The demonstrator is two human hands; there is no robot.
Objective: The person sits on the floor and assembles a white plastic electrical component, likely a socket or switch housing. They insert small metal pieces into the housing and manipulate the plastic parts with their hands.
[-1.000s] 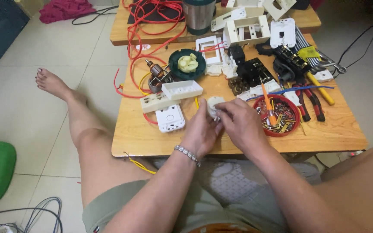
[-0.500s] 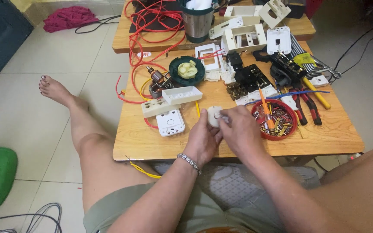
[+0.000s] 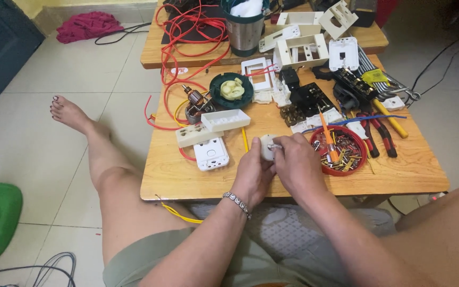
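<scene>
Socket part (image 3: 266,147), small, rounded and cream-white, sitting at centre frame just above the near table edge (image 3: 293,192), pinched in the left hand (image 3: 254,172). Right hand (image 3: 298,167) closing narrowly on a small metal piece (image 3: 275,145) at its face, likely a screw. Risking a slip: tiny piece possibly dropping and rolling off the edge, or getting lost among the brass bits in the red dish (image 3: 361,162) just to the right. White switch plate (image 3: 211,154) lying near on the left.

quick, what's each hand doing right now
Left hand: closed around a small white plug-like part.
Right hand: fingers pinched on a small metal piece at that part.
</scene>
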